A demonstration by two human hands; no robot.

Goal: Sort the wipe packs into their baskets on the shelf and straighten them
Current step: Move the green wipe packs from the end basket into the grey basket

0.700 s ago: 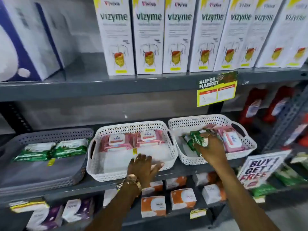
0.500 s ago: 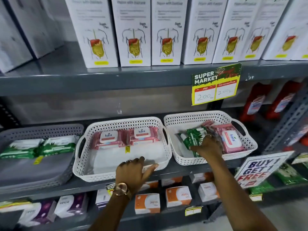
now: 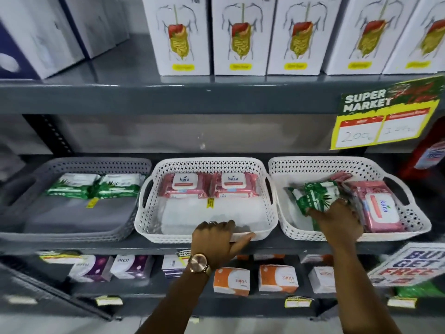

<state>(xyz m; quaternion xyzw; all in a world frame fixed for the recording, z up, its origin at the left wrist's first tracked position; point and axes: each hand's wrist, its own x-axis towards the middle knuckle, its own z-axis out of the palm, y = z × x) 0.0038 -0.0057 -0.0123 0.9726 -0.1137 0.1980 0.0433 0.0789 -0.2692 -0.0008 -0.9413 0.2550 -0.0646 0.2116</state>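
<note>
Three baskets stand side by side on the middle shelf. The grey basket at the left holds two green wipe packs. The middle white basket holds two pink wipe packs at its back. The right white basket holds pink packs and a green pack. My right hand is inside that basket, shut on the green pack, which is tilted. My left hand grips the front rim of the middle white basket.
White boxes line the shelf above. A yellow price sign hangs from that shelf's edge at the right, and a "buy 1 get 1 free" sign juts out lower right. Small orange boxes and purple packs fill the shelf below.
The view has swung left and closer to the shelf. My right hand has kept hold of the green pack in the right basket; my left hand stays on the middle basket's rim.
</note>
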